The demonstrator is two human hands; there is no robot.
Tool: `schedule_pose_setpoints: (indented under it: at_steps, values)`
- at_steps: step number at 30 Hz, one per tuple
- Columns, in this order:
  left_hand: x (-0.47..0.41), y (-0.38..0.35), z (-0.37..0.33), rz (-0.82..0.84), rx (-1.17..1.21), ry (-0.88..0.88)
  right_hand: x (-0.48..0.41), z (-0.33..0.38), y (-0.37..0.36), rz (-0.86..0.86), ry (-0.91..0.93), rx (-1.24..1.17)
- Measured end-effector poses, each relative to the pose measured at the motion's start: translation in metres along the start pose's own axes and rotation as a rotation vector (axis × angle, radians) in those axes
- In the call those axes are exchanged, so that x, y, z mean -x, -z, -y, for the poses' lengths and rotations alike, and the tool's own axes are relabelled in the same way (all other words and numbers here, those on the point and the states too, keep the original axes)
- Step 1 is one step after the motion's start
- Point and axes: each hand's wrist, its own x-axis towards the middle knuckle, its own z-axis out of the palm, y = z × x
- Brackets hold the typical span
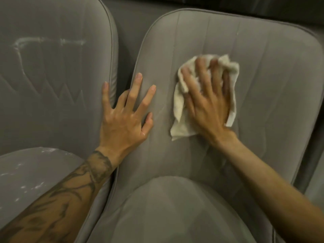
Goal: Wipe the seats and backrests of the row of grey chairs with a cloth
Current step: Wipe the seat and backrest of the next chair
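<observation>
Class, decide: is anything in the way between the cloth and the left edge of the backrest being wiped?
Yes: the left hand rests spread on the grey fabric backrest near its left edge, beside the crumpled cream cloth under the right hand.

Legible-marking check, head view: I read no text, label, brand, number or sign on any surface.

1. The white streaks (49,42) at 10 o'clock, on the backrest of the left grey chair (52,95), run as loose lines and zigzags (not characters).
2. The tattoo (98,165) at 7 o'clock, on the left forearm (57,204), shows dark banded and branching shapes. I can make out no letters or digits in it.
3. The cloth (180,125), near centre toward 2 o'clock, is plain off-white, and I can read no print or tag on it.
</observation>
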Motion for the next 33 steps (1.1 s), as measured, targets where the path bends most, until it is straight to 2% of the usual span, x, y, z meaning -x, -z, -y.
schedule_pose_setpoints:
  at_steps: [4, 6, 9, 10, 12, 13, 15, 17, 18, 20, 23, 25, 28, 33]
  values:
    - [0.001, -0.001, -0.001, -0.004, -0.009, 0.001, -0.091, -0.018, -0.004, -0.233, -0.249, 0.052]
    - [0.000, -0.003, -0.001, -0.008, -0.001, -0.003, -0.094, -0.001, -0.008, -0.253, -0.318, 0.032]
    - [0.001, -0.003, 0.001, -0.017, -0.004, -0.002, -0.039, 0.019, -0.008, -0.117, -0.130, -0.029]
    - [0.001, -0.003, 0.000, -0.016, 0.006, -0.003, -0.020, 0.016, -0.004, -0.053, -0.057, -0.044]
    - [0.001, -0.001, 0.000, -0.012, 0.007, -0.006, -0.013, -0.008, 0.003, -0.035, 0.020, 0.008]
    - [0.000, -0.001, 0.000, -0.008, 0.004, -0.004, -0.023, -0.022, 0.004, -0.064, -0.013, 0.056]
    - [0.000, -0.001, 0.001, -0.005, 0.005, 0.000, -0.052, -0.030, 0.004, -0.158, -0.194, 0.098]
    - [0.001, -0.002, 0.001, -0.015, 0.000, -0.004, -0.067, 0.001, -0.001, -0.206, -0.333, 0.046]
    - [0.001, -0.002, 0.001, -0.026, 0.000, -0.005, -0.067, 0.023, -0.006, -0.192, -0.325, -0.013]
    - [0.000, -0.003, 0.001, -0.054, 0.023, -0.003, -0.052, 0.054, -0.012, -0.111, -0.187, -0.142]
    - [0.001, -0.002, 0.000, -0.048, 0.020, -0.005, -0.045, 0.036, -0.010, -0.055, 0.020, -0.146]
    - [0.000, -0.001, 0.000, -0.036, 0.001, -0.004, -0.052, 0.024, -0.013, -0.099, 0.014, -0.074]
    - [0.000, 0.001, -0.001, -0.053, 0.010, -0.005, -0.045, 0.041, -0.024, -0.129, -0.039, -0.158]
    - [0.002, 0.010, -0.001, -0.050, 0.076, 0.004, 0.038, 0.071, -0.032, -0.021, -0.012, -0.283]
